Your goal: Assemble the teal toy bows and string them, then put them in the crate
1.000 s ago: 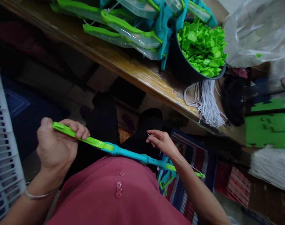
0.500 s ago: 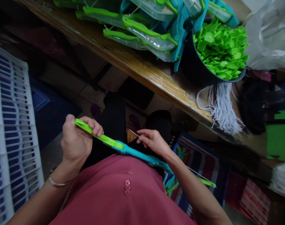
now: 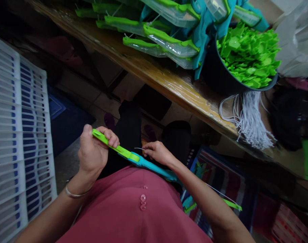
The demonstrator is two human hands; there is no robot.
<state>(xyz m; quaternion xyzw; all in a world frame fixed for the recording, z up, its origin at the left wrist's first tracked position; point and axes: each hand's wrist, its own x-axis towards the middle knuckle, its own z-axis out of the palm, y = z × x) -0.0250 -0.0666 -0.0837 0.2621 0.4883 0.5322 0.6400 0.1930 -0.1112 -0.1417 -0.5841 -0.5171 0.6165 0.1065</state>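
Observation:
My left hand is closed round the green end of a long green and teal strap that lies across my lap. My right hand pinches a thin white string just above the strap's teal part, fingertips close to the green piece. The string trails back under my right forearm. The strap's far end hangs down by my right side, partly hidden by the arm.
A wooden table edge runs across the top. On it lie green and teal clear pouches, a dark bucket of green foam pieces, and a bundle of white strings. A white plastic crate stands at left.
My hands have drawn closer together. The right hand moved left along the strap with the string. The view shifted, so the crate shows more at left.

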